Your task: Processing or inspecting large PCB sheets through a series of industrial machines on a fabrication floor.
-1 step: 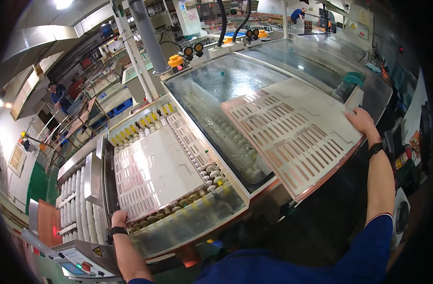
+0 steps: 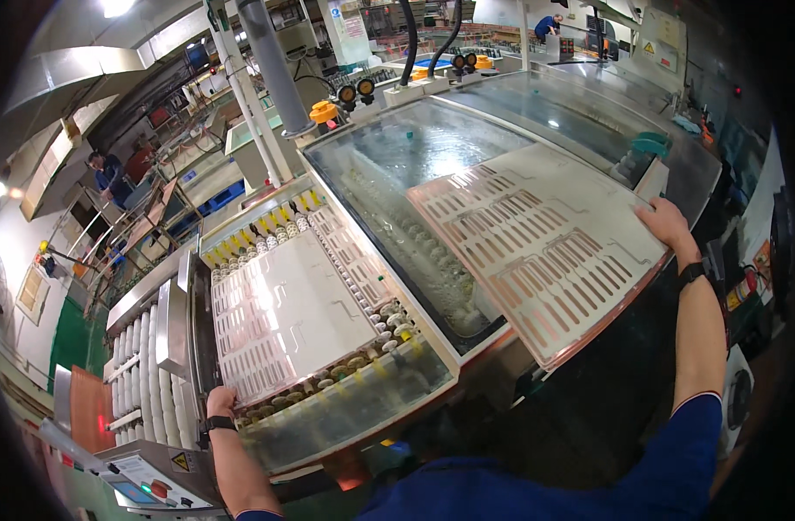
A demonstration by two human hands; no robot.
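Note:
My right hand (image 2: 665, 222) grips the right edge of a large flat panel (image 2: 589, 252), pale with copper-coloured strips and thin line patterns. That panel lies tilted over the clear machine cover, its near corner jutting past the front edge. A similar panel (image 2: 311, 300) lies on the wheeled rollers (image 2: 360, 358) of the open machine bay at the left. At its near left corner is my left hand (image 2: 221, 400), with the fingers curled closed on the corner; the fingertips are partly hidden. Further copper-striped panel surface (image 2: 350, 252) shows beyond a row of small wheels.
The clear cover (image 2: 389, 148) spans the wet machine bay. White rollers (image 2: 145, 373) and a control panel (image 2: 141, 482) with a red button stand at the left. A teal object (image 2: 649, 144) sits on the right cover. Two people work far back.

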